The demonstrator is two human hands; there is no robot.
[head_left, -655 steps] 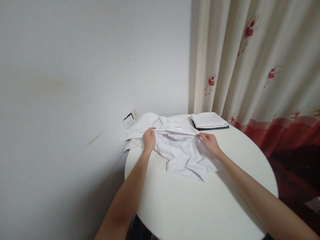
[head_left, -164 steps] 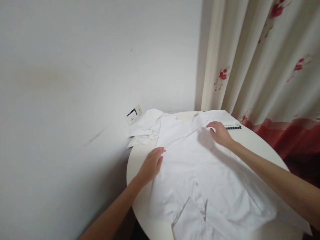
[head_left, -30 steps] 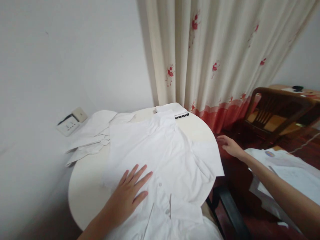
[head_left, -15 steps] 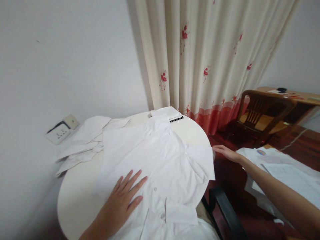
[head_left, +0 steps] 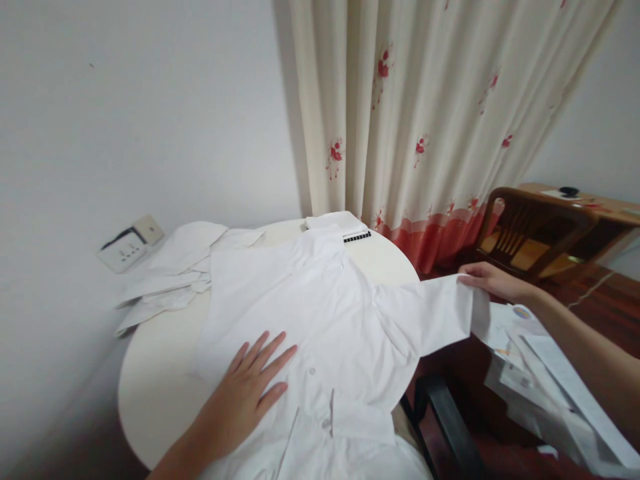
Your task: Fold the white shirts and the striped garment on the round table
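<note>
A white short-sleeved shirt (head_left: 330, 313) lies spread over a round white table (head_left: 145, 393), its buttons showing near the front. My left hand (head_left: 255, 387) rests flat on the shirt, fingers spread. Off the table's right side, my right hand (head_left: 493, 280) pinches the hem of the shirt's sleeve (head_left: 440, 313) and holds it stretched out in the air. Part of the sleeve cuff hangs behind the fingers.
Folded white garments (head_left: 185, 267) lie at the table's left, by a wall socket (head_left: 123, 252). A notebook (head_left: 337, 223) sits at the back. Papers and plastic wrapping (head_left: 550, 380) are at right. A black armrest (head_left: 447, 413) and a wooden chair (head_left: 530, 227) stand nearby.
My right hand has moved right and slightly up, pulling the shirt's sleeve outward, off the table edge. The left hand stays flat on the shirt. The view has shifted slightly.
</note>
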